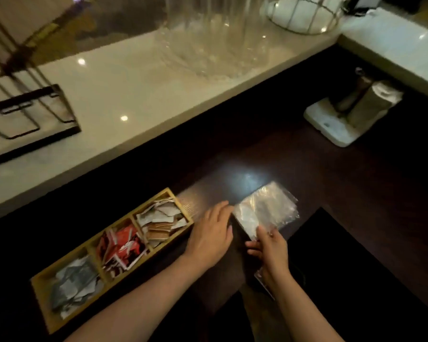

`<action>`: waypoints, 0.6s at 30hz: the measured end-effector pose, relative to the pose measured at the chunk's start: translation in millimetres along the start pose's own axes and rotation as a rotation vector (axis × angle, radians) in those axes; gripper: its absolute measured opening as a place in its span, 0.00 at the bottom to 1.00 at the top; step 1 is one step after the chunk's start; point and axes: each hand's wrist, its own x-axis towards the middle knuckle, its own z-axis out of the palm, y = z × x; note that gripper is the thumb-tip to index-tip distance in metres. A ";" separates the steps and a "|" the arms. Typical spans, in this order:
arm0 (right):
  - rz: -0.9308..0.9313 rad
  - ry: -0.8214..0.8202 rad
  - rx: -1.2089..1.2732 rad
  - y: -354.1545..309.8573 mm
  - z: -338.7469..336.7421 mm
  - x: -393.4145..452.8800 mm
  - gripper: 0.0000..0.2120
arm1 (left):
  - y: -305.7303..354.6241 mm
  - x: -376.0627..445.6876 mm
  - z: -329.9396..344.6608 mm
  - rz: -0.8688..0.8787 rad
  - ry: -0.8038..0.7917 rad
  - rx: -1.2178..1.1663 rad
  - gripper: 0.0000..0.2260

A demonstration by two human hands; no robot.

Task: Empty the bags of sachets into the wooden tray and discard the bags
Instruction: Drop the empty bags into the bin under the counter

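Pinching the near edge of a crinkled clear bag (pixel 266 209), your right hand (pixel 269 248) grips thin glossy plastic that lies flat on the dark wooden worktop (pixel 356 193). Your left hand (pixel 211 234) rests open, fingers straight, between that bag and the tray (pixel 45 314), fingertips close to the plastic. That long wooden tray has three square compartments: grey-white sachets (pixel 72 285) nearest you, red ones (pixel 120 245) in the middle, white and tan paper ones (pixel 160 222) at the far end. A second clear bag (pixel 262 282) shows under your right wrist.
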 end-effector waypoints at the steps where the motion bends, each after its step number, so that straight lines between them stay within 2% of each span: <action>1: 0.006 0.041 -0.024 8.7 -15.9 9.9 0.03 | 5.5 9.5 15.5 0.052 -0.082 0.043 0.22; 4: 0.018 0.142 -0.032 31.4 -56.9 25.4 0.06 | 16.3 31.0 56.8 0.160 -0.234 0.179 0.24; 7: 0.021 0.292 0.025 56.2 -90.6 34.6 0.08 | 18.6 40.3 86.3 0.208 -0.314 0.302 0.24; 12: 0.219 0.427 0.174 116.0 -130.3 57.7 0.10 | 21.2 42.2 95.5 0.212 -0.302 0.373 0.24; 18: 0.508 0.433 0.345 167.0 -133.2 106.8 0.09 | 21.1 42.5 98.5 0.202 -0.267 0.389 0.24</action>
